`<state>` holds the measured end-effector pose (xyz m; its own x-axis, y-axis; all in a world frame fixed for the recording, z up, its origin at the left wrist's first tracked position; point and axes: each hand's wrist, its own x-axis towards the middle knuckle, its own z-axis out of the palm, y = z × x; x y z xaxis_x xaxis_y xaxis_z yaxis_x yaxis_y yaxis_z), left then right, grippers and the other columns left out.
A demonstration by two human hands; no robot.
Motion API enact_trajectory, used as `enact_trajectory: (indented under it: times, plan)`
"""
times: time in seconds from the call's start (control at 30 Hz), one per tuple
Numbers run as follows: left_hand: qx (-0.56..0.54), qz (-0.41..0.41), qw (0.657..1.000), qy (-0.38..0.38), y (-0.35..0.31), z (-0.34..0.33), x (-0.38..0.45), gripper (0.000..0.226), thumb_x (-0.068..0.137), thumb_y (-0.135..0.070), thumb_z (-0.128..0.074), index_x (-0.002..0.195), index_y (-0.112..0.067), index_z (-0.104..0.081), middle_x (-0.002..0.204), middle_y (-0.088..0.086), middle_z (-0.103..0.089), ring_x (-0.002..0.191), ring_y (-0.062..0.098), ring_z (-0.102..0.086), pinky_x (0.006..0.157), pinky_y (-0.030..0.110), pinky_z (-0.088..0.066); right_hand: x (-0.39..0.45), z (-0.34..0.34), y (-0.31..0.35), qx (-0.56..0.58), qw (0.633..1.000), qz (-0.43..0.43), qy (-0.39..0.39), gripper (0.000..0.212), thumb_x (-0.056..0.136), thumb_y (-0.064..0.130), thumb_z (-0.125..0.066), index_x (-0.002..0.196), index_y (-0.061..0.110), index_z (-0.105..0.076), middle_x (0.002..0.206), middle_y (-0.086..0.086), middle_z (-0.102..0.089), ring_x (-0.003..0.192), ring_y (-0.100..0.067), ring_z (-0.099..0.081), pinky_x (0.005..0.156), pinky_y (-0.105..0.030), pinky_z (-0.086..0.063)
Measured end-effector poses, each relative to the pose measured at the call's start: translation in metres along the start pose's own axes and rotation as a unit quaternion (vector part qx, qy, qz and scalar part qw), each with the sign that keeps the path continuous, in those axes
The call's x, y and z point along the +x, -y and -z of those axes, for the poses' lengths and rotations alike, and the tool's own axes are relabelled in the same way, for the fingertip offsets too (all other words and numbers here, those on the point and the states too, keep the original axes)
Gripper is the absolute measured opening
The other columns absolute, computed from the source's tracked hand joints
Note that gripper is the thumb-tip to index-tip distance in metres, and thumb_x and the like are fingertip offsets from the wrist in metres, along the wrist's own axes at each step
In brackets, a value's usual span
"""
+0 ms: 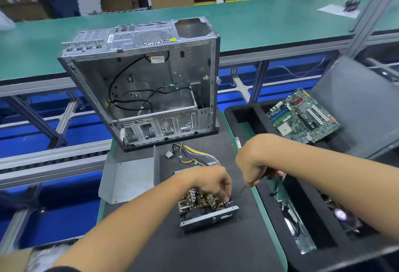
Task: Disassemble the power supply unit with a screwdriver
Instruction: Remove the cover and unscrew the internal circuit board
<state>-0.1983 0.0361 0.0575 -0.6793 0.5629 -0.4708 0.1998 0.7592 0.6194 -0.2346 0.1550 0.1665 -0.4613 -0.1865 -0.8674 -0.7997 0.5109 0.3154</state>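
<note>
The grey metal power supply unit (pixel 207 211) lies on the dark desk (pixel 194 250), its folded sheet-metal cover (pixel 127 176) already set aside. The exposed board is pinched by the left hand (pixel 210 182); the slim screwdriver (pixel 241 190) is gripped by the right hand (pixel 254 163). Board removal seems left.

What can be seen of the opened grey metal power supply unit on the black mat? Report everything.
The opened grey metal power supply unit lies flat on the black mat, in front of the empty silver computer case. Its cover is off, baring a brown circuit board crowded with components. A slotted metal wall faces the camera. A bundle of yellow, black and purple wires runs from its far end. The left hand rests on the board, fingers curled down; the right hand holds a screwdriver angled toward it.
</note>
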Motion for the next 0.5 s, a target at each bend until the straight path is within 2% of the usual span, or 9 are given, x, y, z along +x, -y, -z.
enact_trajectory:
  times: [0.07,0.1,0.17,0.27,0.3,0.4,0.5]
  plan:
    - [0.045,-0.019,0.996,-0.081,-0.002,0.008,-0.001,0.006,0.08,-0.016,-0.07,0.083,-0.02,-0.068,0.075,-0.005,-0.067,0.062,-0.002,-0.055,0.06,0.019,-0.042,0.003,0.0,-0.006,-0.034,0.999,-0.01,-0.027,0.031,0.088,0.029,-0.045,0.061,0.015,-0.053,0.075,-0.012,-0.065,0.064,-0.026,-0.052,0.066,-0.028,-0.042]
    - [0.085,-0.031,0.989,-0.117,-0.003,0.011,-0.001,0.007,0.081,-0.015,-0.068,0.084,-0.021,-0.068,0.079,-0.006,-0.066,0.072,0.002,-0.055,0.066,0.024,-0.043,0.005,-0.001,-0.009,-0.046,0.998,-0.017,-0.045,0.031,0.089,0.028,-0.044,0.063,0.016,-0.056,0.082,-0.014,-0.066,0.067,-0.026,-0.05,0.065,-0.029,-0.041]
    - [0.206,-0.067,0.963,-0.16,-0.003,0.013,0.0,0.011,0.082,-0.018,-0.063,0.09,-0.022,-0.069,0.09,-0.007,-0.064,0.093,0.012,-0.051,0.079,0.031,-0.041,0.006,-0.002,-0.015,-0.053,0.997,-0.02,-0.061,0.03,0.093,0.026,-0.042,0.074,0.017,-0.064,0.081,-0.009,-0.064,0.065,-0.024,-0.051,0.057,-0.028,-0.04]
    - [0.351,-0.09,0.925,-0.114,0.0,0.004,0.004,0.022,0.086,-0.035,-0.058,0.102,-0.024,-0.068,0.103,-0.007,-0.062,0.111,0.014,-0.042,0.094,0.036,-0.027,0.007,-0.004,-0.018,-0.032,0.998,-0.011,-0.053,0.035,0.096,0.02,-0.04,0.064,0.014,-0.054,0.048,0.0,-0.056,0.033,-0.014,-0.049,0.037,-0.023,-0.036]
    - [0.374,-0.082,0.92,-0.082,0.001,-0.002,0.005,0.029,0.088,-0.042,-0.056,0.107,-0.022,-0.067,0.108,-0.005,-0.061,0.115,0.014,-0.042,0.1,0.039,-0.023,0.007,-0.005,-0.017,-0.028,0.998,-0.009,-0.049,0.037,0.096,0.019,-0.038,0.061,0.014,-0.051,0.042,0.001,-0.053,0.024,-0.013,-0.045,0.036,-0.024,-0.035]
    - [0.383,-0.043,0.922,-0.039,0.001,-0.019,0.01,0.045,0.093,-0.052,-0.045,0.118,-0.018,-0.062,0.117,-0.002,-0.061,0.12,0.017,-0.043,0.111,0.045,-0.007,0.009,-0.007,-0.008,-0.024,0.999,-0.002,-0.031,0.038,0.094,0.02,-0.038,0.059,0.014,-0.05,0.038,0.0,-0.054,0.022,-0.013,-0.044,0.047,-0.028,-0.037]
    - [0.372,-0.035,0.927,-0.041,-0.001,-0.031,0.012,0.04,0.095,-0.047,-0.043,0.121,-0.023,-0.062,0.119,-0.003,-0.062,0.122,0.016,-0.041,0.112,0.051,0.005,0.015,-0.009,-0.001,-0.003,1.0,0.007,-0.02,0.031,0.093,0.021,-0.041,0.065,0.012,-0.051,0.036,-0.002,-0.053,0.025,-0.015,-0.048,0.05,-0.027,-0.04]
